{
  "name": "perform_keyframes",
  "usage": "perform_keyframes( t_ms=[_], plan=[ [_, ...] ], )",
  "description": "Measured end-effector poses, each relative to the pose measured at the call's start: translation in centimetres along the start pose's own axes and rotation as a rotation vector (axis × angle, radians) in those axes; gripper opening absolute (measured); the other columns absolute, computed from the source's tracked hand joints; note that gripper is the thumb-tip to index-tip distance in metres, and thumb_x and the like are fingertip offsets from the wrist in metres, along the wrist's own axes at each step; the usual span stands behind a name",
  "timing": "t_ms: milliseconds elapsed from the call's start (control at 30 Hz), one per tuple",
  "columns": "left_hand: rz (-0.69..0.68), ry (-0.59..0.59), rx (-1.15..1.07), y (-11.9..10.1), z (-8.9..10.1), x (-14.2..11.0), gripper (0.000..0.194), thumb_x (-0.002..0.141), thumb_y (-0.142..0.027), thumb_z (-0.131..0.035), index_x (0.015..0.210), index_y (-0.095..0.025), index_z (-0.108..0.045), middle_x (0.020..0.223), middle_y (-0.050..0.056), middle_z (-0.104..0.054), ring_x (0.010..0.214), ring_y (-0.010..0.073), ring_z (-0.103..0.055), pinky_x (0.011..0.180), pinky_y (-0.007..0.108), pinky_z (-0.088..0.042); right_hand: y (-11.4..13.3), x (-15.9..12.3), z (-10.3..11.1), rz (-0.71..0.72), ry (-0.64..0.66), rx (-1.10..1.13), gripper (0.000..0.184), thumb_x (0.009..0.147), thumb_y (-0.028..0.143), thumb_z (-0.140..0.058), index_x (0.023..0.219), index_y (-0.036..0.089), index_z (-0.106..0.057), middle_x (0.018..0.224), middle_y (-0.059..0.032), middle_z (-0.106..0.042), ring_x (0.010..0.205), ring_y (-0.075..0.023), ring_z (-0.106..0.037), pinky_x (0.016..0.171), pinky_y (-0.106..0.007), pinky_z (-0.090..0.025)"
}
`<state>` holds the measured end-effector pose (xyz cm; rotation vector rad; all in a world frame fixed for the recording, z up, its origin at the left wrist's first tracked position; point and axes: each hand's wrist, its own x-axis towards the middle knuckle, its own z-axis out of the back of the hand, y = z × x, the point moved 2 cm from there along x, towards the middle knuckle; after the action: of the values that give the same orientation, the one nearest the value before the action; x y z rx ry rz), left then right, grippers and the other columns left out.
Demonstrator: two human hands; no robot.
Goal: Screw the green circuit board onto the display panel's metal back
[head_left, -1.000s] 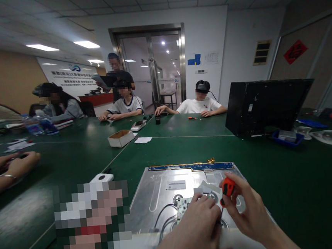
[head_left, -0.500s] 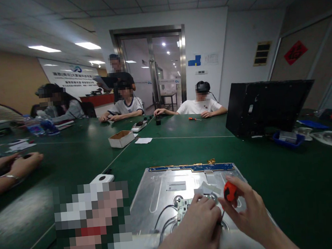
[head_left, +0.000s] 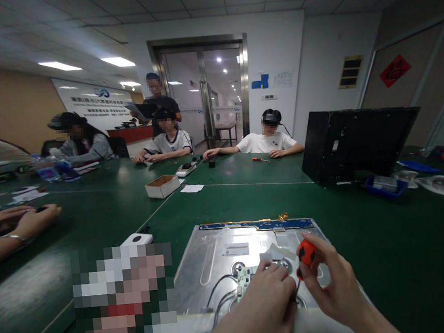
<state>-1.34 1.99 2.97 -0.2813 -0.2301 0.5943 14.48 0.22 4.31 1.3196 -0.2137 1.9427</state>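
A screwdriver [head_left: 306, 253] with an orange and black handle stands upright, pinched between the thumb and fingers of my right hand [head_left: 334, 276]. Its thin shaft runs down beside my left hand [head_left: 270, 294], and the tip is hidden. The left fingers are curled over a small green circuit board [head_left: 246, 275]; what they hold, if anything, is out of sight. Under both hands lies a silver metal display panel [head_left: 211, 247], with a blue circuit strip [head_left: 254, 226] along its far edge. Dark cables [head_left: 219, 293] run from the green board toward me.
A white device [head_left: 137, 239] lies left of the panel. Farther off are an open cardboard box [head_left: 162, 186], a paper slip [head_left: 192, 188], another screwdriver [head_left: 260, 159] and a large black monitor housing [head_left: 356, 144]. A co-worker's hands [head_left: 36, 219] rest at the left; other people sit across the table.
The screwdriver handle has turned in my right fingers, and my right thumb has shifted slightly right and down. My left hand stays in place. The co-worker's hands at the left moved a little.
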Motion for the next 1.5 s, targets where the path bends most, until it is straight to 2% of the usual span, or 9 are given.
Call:
perform_keyframes(
  t_ms=[167, 400, 533, 667, 900, 1033, 1200, 1500],
  plan=[
    [0.007, -0.009, -0.01, 0.1, -0.1, -0.1, 0.021, 0.085, -0.018, -0.056, 0.106, -0.022, -0.059, 0.105, 0.008, -0.064, 0.099, 0.0268, -0.058, 0.098, 0.043, -0.037, 0.4, 0.2, -0.1, 0.004, -0.075, -0.047, 0.034, 0.098, 0.029, -0.049, 0.13, 0.019, -0.044, 0.078, -0.0005, -0.064, 0.049, -0.0107, -0.059, 0.046, -0.023, -0.051],
    [0.009, -0.004, -0.014, 0.2, -0.2, 0.0, 0.024, 0.083, -0.017, -0.057, 0.106, -0.022, -0.059, 0.106, 0.007, -0.064, 0.097, 0.0261, -0.058, 0.099, 0.043, -0.037, 0.4, 0.5, -0.2, 0.048, -0.075, -0.072, 0.03, 0.101, 0.036, -0.049, 0.126, 0.019, -0.045, 0.071, 0.0022, -0.062, 0.044, -0.0103, -0.057, 0.044, -0.022, -0.051],
    [0.003, -0.01, -0.012, 0.1, -0.1, 0.0, 0.022, 0.084, -0.017, -0.056, 0.105, -0.022, -0.059, 0.105, 0.007, -0.064, 0.098, 0.0262, -0.058, 0.099, 0.043, -0.037, 0.3, 0.5, -0.1, 0.042, -0.076, -0.091, 0.03, 0.101, 0.038, -0.048, 0.126, 0.019, -0.045, 0.075, 0.0003, -0.065, 0.045, -0.0105, -0.058, 0.044, -0.022, -0.051],
    [0.006, -0.005, -0.003, 0.1, -0.1, -0.1, 0.021, 0.084, -0.017, -0.056, 0.104, -0.022, -0.059, 0.105, 0.007, -0.064, 0.098, 0.0262, -0.058, 0.1, 0.043, -0.036, 0.1, 0.2, -0.1, 0.027, -0.045, -0.053, 0.033, 0.101, 0.033, -0.047, 0.131, 0.019, -0.043, 0.078, -0.0016, -0.067, 0.05, -0.0125, -0.062, 0.045, -0.023, -0.052],
    [0.004, -0.025, 0.015, 0.1, -0.2, -0.1, 0.016, 0.086, -0.02, -0.055, 0.101, -0.021, -0.06, 0.102, 0.006, -0.064, 0.095, 0.0244, -0.058, 0.098, 0.041, -0.037, -0.7, -0.7, 0.0, 0.006, 0.073, 0.021, 0.046, 0.097, 0.023, -0.048, 0.142, 0.018, -0.036, 0.094, -0.0083, -0.07, 0.065, -0.016, -0.069, 0.054, -0.027, -0.057],
    [0.015, -0.024, 0.015, 0.2, -0.2, -0.1, 0.013, 0.082, -0.019, -0.057, 0.095, -0.02, -0.059, 0.1, 0.006, -0.065, 0.093, 0.0236, -0.058, 0.095, 0.039, -0.039, -0.5, -0.6, -0.1, 0.017, 0.041, -0.012, 0.045, 0.096, 0.024, -0.05, 0.139, 0.018, -0.038, 0.087, -0.005, -0.069, 0.058, -0.0142, -0.066, 0.052, -0.025, -0.056],
    [0.006, -0.013, 0.006, 0.2, -0.3, -0.1, 0.016, 0.084, -0.019, -0.056, 0.1, -0.021, -0.059, 0.103, 0.007, -0.065, 0.097, 0.0255, -0.058, 0.096, 0.041, -0.039, 0.0, -0.1, -0.2, 0.017, -0.05, -0.07, 0.037, 0.098, 0.027, -0.049, 0.133, 0.018, -0.043, 0.078, -0.0013, -0.067, 0.05, -0.0121, -0.062, 0.048, -0.024, -0.053],
    [0.013, -0.011, -0.003, 0.1, -0.1, 0.0, 0.019, 0.083, -0.018, -0.056, 0.102, -0.021, -0.06, 0.105, 0.008, -0.065, 0.098, 0.0269, -0.058, 0.098, 0.043, -0.038, 0.2, 0.2, -0.3, 0.046, -0.091, -0.097, 0.03, 0.1, 0.036, -0.051, 0.124, 0.019, -0.047, 0.072, 0.0031, -0.06, 0.045, -0.0091, -0.056, 0.046, -0.022, -0.051]
  ],
)
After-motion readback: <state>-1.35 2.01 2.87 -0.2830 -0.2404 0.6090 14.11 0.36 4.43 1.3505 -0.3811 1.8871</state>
